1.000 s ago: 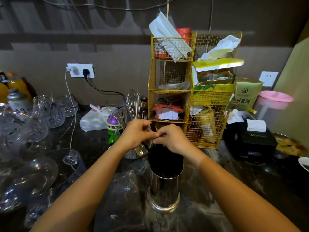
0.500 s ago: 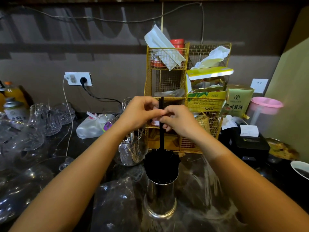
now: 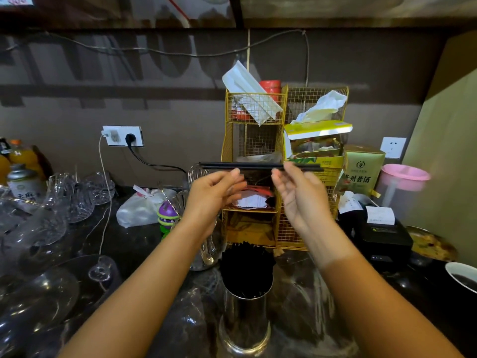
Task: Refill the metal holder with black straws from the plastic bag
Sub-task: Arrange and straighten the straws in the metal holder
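Note:
A shiny metal holder (image 3: 244, 324) stands on the dark counter at the bottom centre, packed with upright black straws (image 3: 246, 270). High above it, a few loose black straws (image 3: 258, 165) lie level in the air in front of the yellow rack. My left hand (image 3: 215, 192) pinches them near their left half and my right hand (image 3: 296, 195) pinches them near their right end, fingertips only. A crumpled clear plastic bag (image 3: 185, 316) lies on the counter just left of the holder.
A yellow wire rack (image 3: 281, 239) full of packets stands behind the holder. Glassware (image 3: 59, 202) crowds the left counter. A glass with a whisk and spoons (image 3: 204, 244) sits left of the rack. A black receipt printer (image 3: 382, 236), pink jug (image 3: 402, 187) and bowl (image 3: 462, 277) are right.
Both hands rose from the holder's mouth. The straws they pulled up upright are now turned level, and the hands have slid apart along them.

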Available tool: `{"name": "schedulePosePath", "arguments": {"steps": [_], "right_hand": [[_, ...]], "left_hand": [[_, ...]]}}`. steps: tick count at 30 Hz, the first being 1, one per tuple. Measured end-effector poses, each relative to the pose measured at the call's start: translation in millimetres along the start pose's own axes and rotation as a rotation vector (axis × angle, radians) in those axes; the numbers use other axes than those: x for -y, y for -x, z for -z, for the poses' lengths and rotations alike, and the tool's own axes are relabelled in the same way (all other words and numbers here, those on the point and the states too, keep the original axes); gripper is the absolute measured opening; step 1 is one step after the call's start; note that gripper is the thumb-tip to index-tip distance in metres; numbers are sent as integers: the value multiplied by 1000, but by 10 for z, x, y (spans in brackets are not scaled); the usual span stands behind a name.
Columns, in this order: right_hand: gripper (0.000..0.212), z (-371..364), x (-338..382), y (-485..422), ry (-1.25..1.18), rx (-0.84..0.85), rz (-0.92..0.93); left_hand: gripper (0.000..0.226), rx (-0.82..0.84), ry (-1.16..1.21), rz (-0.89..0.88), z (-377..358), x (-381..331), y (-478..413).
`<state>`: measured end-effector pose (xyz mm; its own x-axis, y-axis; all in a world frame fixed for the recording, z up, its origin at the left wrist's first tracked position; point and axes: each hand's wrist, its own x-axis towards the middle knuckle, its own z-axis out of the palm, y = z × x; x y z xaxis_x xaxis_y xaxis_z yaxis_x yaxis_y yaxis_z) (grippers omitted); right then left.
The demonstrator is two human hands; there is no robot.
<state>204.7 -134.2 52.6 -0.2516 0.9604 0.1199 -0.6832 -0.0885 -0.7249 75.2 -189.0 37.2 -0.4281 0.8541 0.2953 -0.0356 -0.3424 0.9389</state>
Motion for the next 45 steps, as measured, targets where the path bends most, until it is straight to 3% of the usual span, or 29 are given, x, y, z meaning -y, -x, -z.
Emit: {"name": "schedulePosePath", "arguments": {"steps": [5, 8, 11, 13, 16, 20, 24, 28, 32, 34, 37, 45], "right_hand": [[13, 25, -243, 86, -268, -50, -257], [15, 109, -361, 124, -319, -3, -390], [19, 260, -381, 139, -139, 76, -498], [19, 341, -312, 143, 151, 179, -496], [17, 359, -155, 173, 540, 356, -407], [6, 198, 30, 169, 716, 396, -58], [41, 30, 23, 104, 940, 492, 284], [51, -21, -145, 13, 1034, 544, 370], [30, 69, -331, -26, 1134, 476, 498], [22, 172, -429, -5, 1175, 459, 533], [19, 336, -550, 22, 1225, 452, 512], [14, 679, -813, 98, 1416, 491, 412]], "left_hand": [[10, -109, 248, -31, -115, -59, -27], [11, -101, 207, -69, -111, -113, -76], [11, -49, 34, -115, -11, -202, -134], [11, -22, -90, -134, 95, -242, -168], [13, 29, -200, -141, 224, -219, -198], [17, 213, -374, -115, 231, -125, -185], [19, 331, -452, -97, 171, 12, -144], [12, 373, -543, -88, 148, 152, -123], [7, 413, -622, -57, 170, 343, -110], [15, 437, -677, -42, 186, 468, -100], [27, 424, -733, -19, 212, 652, -56], [16, 487, -854, -122, 338, 983, 40]]}}
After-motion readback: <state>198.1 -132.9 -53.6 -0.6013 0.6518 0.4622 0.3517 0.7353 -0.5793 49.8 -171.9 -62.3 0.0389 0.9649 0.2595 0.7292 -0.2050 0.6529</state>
